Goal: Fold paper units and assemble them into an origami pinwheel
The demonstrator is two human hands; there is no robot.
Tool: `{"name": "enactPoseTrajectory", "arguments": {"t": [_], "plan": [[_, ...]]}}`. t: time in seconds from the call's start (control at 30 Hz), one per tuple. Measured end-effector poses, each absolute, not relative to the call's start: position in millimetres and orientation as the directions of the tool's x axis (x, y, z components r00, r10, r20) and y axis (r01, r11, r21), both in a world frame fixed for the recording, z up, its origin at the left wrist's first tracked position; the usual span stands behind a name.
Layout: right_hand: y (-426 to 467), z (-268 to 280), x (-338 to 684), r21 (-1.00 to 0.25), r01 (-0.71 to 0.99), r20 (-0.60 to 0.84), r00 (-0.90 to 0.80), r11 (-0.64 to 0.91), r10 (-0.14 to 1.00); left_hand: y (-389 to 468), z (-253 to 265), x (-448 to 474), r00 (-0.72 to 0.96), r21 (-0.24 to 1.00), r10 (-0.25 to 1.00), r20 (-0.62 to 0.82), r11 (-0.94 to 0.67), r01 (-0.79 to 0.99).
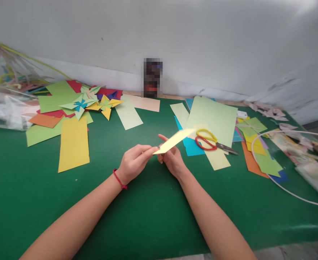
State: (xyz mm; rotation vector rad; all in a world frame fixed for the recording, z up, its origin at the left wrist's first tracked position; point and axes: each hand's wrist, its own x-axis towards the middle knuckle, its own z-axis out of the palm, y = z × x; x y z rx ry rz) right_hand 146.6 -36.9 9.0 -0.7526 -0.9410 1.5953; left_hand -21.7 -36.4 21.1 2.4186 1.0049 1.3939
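A light-yellow strip of paper (176, 140) is held up at a slant above the middle of the table. My left hand (136, 160), with a red cord bracelet at the wrist, pinches the strip's lower left end between thumb and fingers. Close by on the right, my right hand (172, 161) has its fingers curled around the strip's lower edge, the index finger reaching out behind it. The paper hides part of those fingers. Just right of the strip lie scissors (208, 142) with one yellow and one red handle, on top of some paper sheets.
Folded paper pinwheel shapes (90, 101) lie at the back left over coloured sheets, near a yellow sheet (74, 144). A large pale-green sheet (213, 117) is at the back right. Paper scraps (264, 155) and a white hoop (286, 198) lie farther right. A blurred-out upright object (152, 77) leans on the wall.
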Motion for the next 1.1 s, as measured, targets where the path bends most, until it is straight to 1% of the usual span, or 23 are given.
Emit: {"name": "enactPoseTrajectory", "arguments": {"t": [0.07,0.1,0.13,0.17,0.23,0.27,0.3,0.37,0.43,0.5,0.53,0.6,0.67,0.7,0.77,0.87,0.97,1.1], "plan": [[-35,9,151,-0.881,-0.471,0.026,-0.150,-0.048,0.988,-35,25,-18,0.234,0.674,0.771,0.593,-0.634,0.380],[-33,9,154,-0.884,-0.468,0.023,-0.099,-0.026,0.995,-33,28,-17,0.188,0.781,0.842,0.506,-0.540,0.315],[-31,8,156,-0.887,-0.461,0.004,-0.040,-0.015,0.999,-31,30,-15,0.162,0.866,0.898,0.408,-0.437,0.241],[-29,6,159,-0.892,-0.451,-0.024,0.024,-0.011,0.999,-29,31,-14,0.153,0.926,0.937,0.314,-0.338,0.169],[-25,4,162,-0.915,-0.402,-0.087,0.141,-0.024,0.986,-26,31,-12,0.168,0.979,0.970,0.175,-0.190,0.078],[-23,3,162,-0.931,-0.362,-0.113,0.184,-0.040,0.976,-24,30,-12,0.179,0.987,0.975,0.129,-0.144,0.073],[-22,1,162,-0.947,-0.315,-0.130,0.212,-0.058,0.969,-23,28,-12,0.185,0.989,0.978,0.093,-0.112,0.094],[-22,-1,160,-0.972,-0.219,-0.132,0.227,-0.081,0.965,-22,23,-12,0.160,0.978,0.986,0.048,-0.079,0.191],[-23,-2,158,-0.982,-0.166,-0.122,0.223,-0.086,0.967,-23,18,-14,0.097,0.937,0.994,0.047,-0.077,0.342],[-24,-3,156,-0.985,-0.146,-0.124,0.226,-0.093,0.966,-25,16,-14,0.048,0.850,0.992,0.113,-0.122,0.512],[-25,-3,155,-0.985,-0.140,-0.129,0.233,-0.098,0.964,-27,15,-13,0.051,0.787,0.985,0.165,-0.163,0.595],[-27,-4,155,-0.987,-0.114,-0.134,0.241,-0.109,0.961,-33,16,-9,0.120,0.634,0.957,0.262,-0.265,0.727],[-27,-4,155,-0.991,-0.061,-0.128,0.237,-0.116,0.963,-41,16,-2,0.228,0.479,0.929,0.292,-0.348,0.806],[-28,-4,155,-0.992,-0.032,-0.123,0.233,-0.119,0.965,-45,15,3,0.276,0.413,0.921,0.274,-0.372,0.831],[-28,-3,154,-0.992,0.013,-0.118,0.223,-0.124,0.968,-54,11,11,0.318,0.299,0.923,0.217,-0.372,0.878],[-29,-3,154,-0.991,0.041,-0.119,0.204,-0.130,0.972,-62,3,18,0.353,0.193,0.928,0.122,-0.371,0.908],[-31,-3,154,-0.989,0.070,-0.115,0.224,-0.133,0.968,-63,-1,17,0.367,0.144,0.926,0.090,-0.376,0.915],[-32,-2,155,-0.986,0.073,-0.123,0.278,-0.149,0.953,-62,1,14,0.374,0.128,0.924,0.085,-0.382,0.915]]}}
